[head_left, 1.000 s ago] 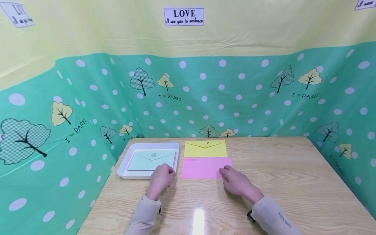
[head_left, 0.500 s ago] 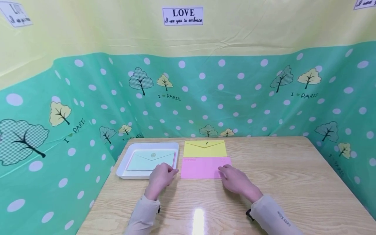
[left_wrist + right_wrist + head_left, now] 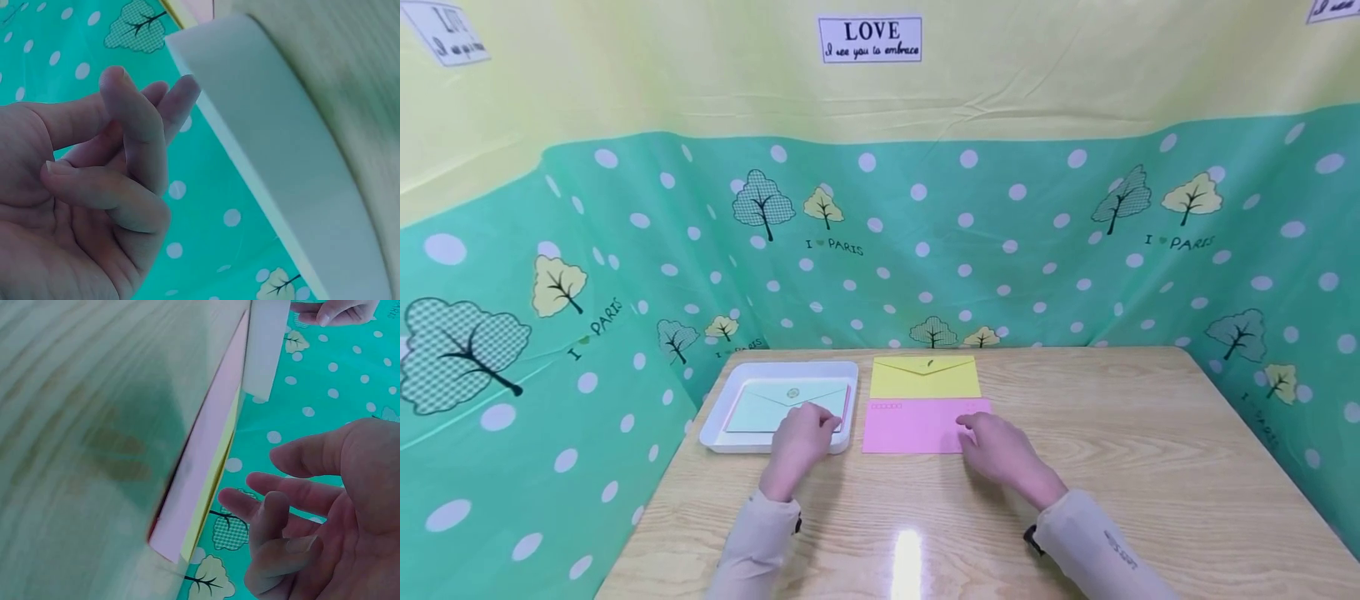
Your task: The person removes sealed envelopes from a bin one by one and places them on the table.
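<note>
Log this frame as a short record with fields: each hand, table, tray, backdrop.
Left hand: over the near right part of the white tray, holding nothing; contact unclear
Right hand: over the right end of the pink envelope, holding nothing
Table: pink envelope, with the yellow envelope just beyond it
Tray: mint-green envelope, a pink edge showing at its right
Backdrop: yellow and green cloth, dots and trees

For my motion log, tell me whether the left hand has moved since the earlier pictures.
Yes. Against the white tray, the left hand has shifted slightly leftward and forward, away from the person.
</note>
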Demonstrator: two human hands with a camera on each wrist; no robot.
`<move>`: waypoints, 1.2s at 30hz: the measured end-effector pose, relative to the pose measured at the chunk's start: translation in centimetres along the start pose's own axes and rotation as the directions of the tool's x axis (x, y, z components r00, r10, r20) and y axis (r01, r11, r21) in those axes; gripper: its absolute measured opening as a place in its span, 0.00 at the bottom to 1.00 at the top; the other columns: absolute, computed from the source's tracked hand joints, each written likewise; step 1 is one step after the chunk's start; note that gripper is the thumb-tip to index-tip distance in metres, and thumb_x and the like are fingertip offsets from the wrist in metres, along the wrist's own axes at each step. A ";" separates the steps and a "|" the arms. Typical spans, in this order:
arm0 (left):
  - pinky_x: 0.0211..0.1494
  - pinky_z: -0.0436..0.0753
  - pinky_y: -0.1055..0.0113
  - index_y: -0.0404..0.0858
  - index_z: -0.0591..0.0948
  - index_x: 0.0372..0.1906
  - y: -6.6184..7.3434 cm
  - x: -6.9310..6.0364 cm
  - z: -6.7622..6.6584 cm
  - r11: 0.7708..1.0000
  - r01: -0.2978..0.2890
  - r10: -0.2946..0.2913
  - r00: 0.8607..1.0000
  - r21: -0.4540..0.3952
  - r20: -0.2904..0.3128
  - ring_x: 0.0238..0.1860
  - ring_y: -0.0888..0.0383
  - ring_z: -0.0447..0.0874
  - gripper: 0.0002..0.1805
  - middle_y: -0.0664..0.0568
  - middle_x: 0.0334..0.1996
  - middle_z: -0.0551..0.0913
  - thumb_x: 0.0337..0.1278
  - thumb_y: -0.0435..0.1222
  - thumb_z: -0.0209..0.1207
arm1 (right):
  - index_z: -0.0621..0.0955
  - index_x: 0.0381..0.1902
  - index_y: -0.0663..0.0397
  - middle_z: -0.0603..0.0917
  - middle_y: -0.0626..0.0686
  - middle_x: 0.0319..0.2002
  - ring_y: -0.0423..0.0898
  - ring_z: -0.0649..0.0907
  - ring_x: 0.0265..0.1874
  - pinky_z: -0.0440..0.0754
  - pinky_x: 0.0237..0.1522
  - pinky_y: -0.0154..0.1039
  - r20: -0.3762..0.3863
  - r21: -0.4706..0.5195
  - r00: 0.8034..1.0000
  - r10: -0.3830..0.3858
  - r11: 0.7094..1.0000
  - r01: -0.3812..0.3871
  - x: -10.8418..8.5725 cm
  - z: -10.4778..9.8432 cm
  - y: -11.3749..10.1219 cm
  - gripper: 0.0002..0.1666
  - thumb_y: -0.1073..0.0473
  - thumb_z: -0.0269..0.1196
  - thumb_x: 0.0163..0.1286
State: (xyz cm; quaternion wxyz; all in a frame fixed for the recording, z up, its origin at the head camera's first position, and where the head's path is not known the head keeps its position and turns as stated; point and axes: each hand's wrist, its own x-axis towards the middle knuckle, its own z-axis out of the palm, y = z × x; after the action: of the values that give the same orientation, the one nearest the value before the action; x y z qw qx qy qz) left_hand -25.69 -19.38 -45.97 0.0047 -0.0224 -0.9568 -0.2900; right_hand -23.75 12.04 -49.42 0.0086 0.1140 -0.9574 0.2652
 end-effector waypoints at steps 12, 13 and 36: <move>0.22 0.70 0.64 0.37 0.92 0.38 0.1 0.4 -2.2 1.000 -0.003 0.003 0.999 -0.009 -0.038 0.16 0.58 0.73 0.13 0.53 0.14 0.75 0.75 0.38 0.61 | 0.87 0.56 0.62 0.89 0.58 0.53 0.54 0.87 0.52 0.85 0.51 0.53 -0.065 0.040 0.997 -0.031 0.999 0.034 1.1 -0.7 -1.7 0.16 0.62 0.65 0.74; 0.22 0.71 0.63 0.36 0.91 0.38 0.1 0.5 -2.4 1.000 -0.004 0.003 0.999 -0.010 -0.039 0.16 0.57 0.74 0.13 0.53 0.14 0.75 0.76 0.38 0.61 | 0.87 0.56 0.62 0.89 0.58 0.53 0.55 0.87 0.52 0.85 0.52 0.53 -0.073 0.041 0.997 -0.036 0.998 0.040 1.2 -0.7 -1.8 0.16 0.62 0.65 0.74; 0.27 0.79 0.59 0.31 0.87 0.57 -1.8 1.7 -7.3 0.998 0.064 -0.064 0.996 -0.002 -0.054 0.24 0.53 0.85 0.18 0.50 0.20 0.81 0.78 0.40 0.58 | 0.83 0.65 0.53 0.89 0.52 0.52 0.39 0.59 0.11 0.61 0.16 0.35 -0.162 0.254 0.984 -0.074 0.960 0.114 3.7 -1.6 -7.8 0.21 0.58 0.60 0.77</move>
State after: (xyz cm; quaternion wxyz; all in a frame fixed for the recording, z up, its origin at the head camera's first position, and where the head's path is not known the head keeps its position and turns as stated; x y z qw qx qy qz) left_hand -27.46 -24.84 -40.84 0.0215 0.0160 -0.9565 -0.2906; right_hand -25.71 5.51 -43.79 0.0784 0.1392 -0.9040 0.3967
